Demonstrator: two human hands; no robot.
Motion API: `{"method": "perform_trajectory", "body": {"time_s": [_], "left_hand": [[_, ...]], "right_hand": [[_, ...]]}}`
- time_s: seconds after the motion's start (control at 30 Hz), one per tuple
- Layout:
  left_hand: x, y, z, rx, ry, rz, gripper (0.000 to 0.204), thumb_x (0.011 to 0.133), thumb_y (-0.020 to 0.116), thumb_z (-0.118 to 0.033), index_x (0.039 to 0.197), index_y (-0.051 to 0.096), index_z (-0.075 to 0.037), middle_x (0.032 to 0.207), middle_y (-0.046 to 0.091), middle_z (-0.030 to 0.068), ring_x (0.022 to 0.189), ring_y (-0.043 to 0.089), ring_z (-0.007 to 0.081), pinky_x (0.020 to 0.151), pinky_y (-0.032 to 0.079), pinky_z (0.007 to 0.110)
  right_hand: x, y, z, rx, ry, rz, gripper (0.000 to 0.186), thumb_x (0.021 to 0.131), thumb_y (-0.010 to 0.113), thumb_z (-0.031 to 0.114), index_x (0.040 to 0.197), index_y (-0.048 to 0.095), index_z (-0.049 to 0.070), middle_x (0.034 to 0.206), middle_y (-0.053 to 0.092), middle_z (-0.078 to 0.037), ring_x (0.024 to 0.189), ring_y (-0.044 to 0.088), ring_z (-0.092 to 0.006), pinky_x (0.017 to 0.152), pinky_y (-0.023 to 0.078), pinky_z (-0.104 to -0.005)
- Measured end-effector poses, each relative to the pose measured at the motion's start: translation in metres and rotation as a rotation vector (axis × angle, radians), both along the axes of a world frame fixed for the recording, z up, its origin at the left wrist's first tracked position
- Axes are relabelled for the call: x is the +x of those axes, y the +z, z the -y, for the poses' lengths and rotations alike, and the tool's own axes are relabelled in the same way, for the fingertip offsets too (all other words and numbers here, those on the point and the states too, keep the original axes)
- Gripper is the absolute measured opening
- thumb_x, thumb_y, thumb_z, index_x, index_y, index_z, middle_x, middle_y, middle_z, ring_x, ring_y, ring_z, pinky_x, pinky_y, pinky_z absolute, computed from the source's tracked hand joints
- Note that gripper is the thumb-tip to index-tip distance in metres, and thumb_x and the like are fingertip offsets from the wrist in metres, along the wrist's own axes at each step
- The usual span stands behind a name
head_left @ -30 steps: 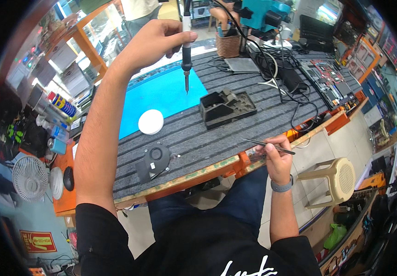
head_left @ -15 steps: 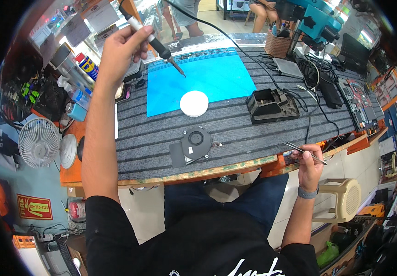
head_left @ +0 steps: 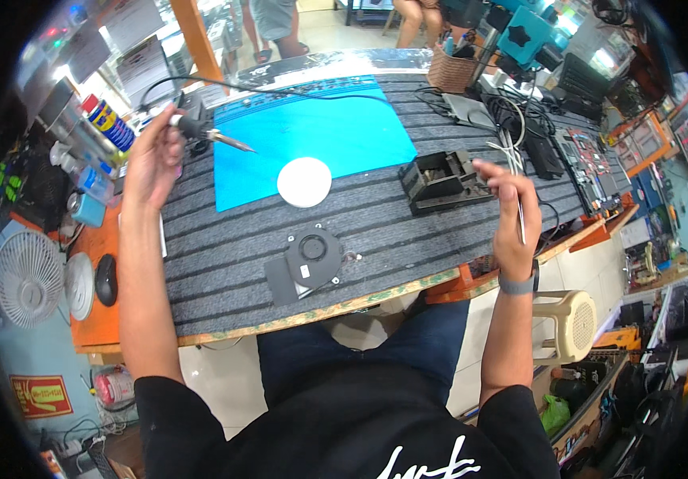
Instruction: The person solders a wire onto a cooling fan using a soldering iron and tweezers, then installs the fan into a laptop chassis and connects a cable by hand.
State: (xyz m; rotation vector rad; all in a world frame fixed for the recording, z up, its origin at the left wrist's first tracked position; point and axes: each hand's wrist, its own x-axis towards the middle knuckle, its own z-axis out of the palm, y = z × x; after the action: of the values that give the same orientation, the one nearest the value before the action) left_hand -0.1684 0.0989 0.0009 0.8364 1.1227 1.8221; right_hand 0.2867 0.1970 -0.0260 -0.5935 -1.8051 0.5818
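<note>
Black-gripped soldering iron (head_left: 193, 127) now tilted flatter, upper left, its tip over the blue mat (head_left: 344, 128).
Left hand (head_left: 155, 166) grasps its handle; right hand (head_left: 512, 214), fingers around tweezers (head_left: 523, 227), has risen near the black holder (head_left: 438, 201), right of centre; both tools remain held.

Left: white desk fan (head_left: 29, 279) stood near a dark oval object (head_left: 105, 280); farther off stood a red-capped spray can (head_left: 109, 126); far side: woven basket (head_left: 449, 72) held slim tools; right: opened laptop (head_left: 587, 164) lay with circuitry exposed; near right: cream plastic stool (head_left: 577, 326) stood on pale floor tiles (head_left: 466, 385); green bag (head_left: 555, 415) lay nearer.
</note>
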Motion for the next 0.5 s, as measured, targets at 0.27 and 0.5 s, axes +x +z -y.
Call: {"method": "perform_trajectory", "body": {"time_s": [0.27, 0.5], "left_hand": [[-0.018, 0.0, 0.012, 0.117, 0.036, -0.025, 0.022, 0.096, 0.055, -0.022, 0.102, 0.062, -0.002, 0.066, 0.051, -0.0043, 0.054, 0.045, 0.0023, 0.046, 0.034, 0.014], [-0.01, -0.003, 0.021, 0.11, 0.022, -0.036, 0.023, 0.096, 0.055, -0.022, 0.099, 0.063, 0.0, 0.063, 0.05, -0.0044, 0.055, 0.047, 0.0023, 0.045, 0.037, 0.015]], "right_hand": [[-0.006, 0.057, -0.079, -0.03, 0.022, 0.315, 0.024, 0.083, 0.071, 0.017, 0.086, 0.055, 0.0, 0.091, 0.068, -0.009, 0.083, 0.058, -0.0103, 0.074, 0.047, -0.0262], [-0.102, 0.039, -0.146, 0.134, 0.449, 0.977, 0.037, 0.074, 0.078, 0.023, 0.088, 0.05, 0.003, 0.083, 0.064, -0.013, 0.077, 0.064, -0.0298, 0.066, 0.047, -0.0413]]}}
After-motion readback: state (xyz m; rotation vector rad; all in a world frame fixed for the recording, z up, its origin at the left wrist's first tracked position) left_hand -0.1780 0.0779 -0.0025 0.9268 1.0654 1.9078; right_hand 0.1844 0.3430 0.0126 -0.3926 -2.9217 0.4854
